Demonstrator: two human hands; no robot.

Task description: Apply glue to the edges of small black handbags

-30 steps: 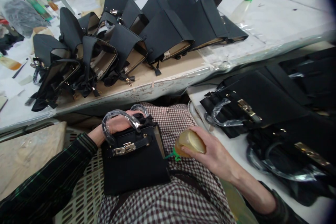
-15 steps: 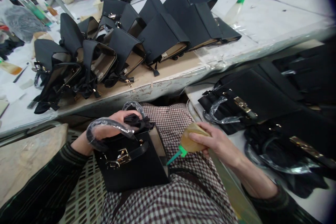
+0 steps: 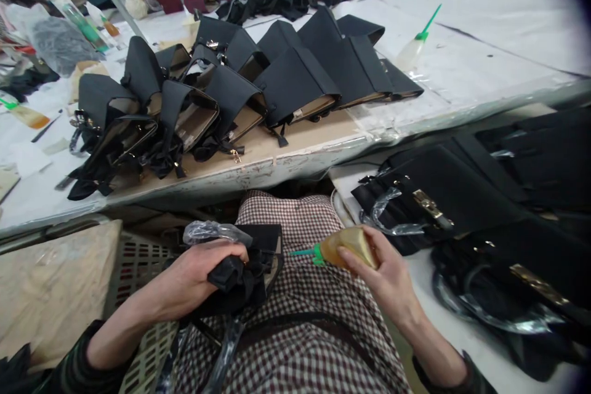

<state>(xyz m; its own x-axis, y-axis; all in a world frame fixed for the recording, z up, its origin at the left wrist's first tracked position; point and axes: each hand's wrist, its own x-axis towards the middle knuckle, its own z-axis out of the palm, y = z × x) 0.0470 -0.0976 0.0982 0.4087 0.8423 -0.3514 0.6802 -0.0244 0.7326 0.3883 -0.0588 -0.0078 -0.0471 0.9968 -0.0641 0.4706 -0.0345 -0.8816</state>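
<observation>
On the checked apron (image 3: 295, 215) over my lap rests a black handbag (image 3: 270, 237), its plastic-wrapped handle (image 3: 215, 232) standing up on the left. My left hand (image 3: 203, 271) is closed on the bag's gathered black part, and its fingertips are partly hidden. Wrapped round a squeeze bottle of amber liquid (image 3: 339, 246) is my right hand (image 3: 381, 265). The bottle's thin green nozzle points left, a little apart from the bag's open edge.
Several black bags (image 3: 300, 83) lie along the worktable (image 3: 484, 31). Another glue bottle (image 3: 413, 52) stands behind them. Larger black bags (image 3: 466, 191) lie at the right. A plastic crate (image 3: 138, 265) and a tan board (image 3: 60, 289) are at the left.
The bag in my left hand has turned, so its gold-clasp front no longer shows and its gathered part faces up. The bottle has tilted from pointing down-left to nearly level.
</observation>
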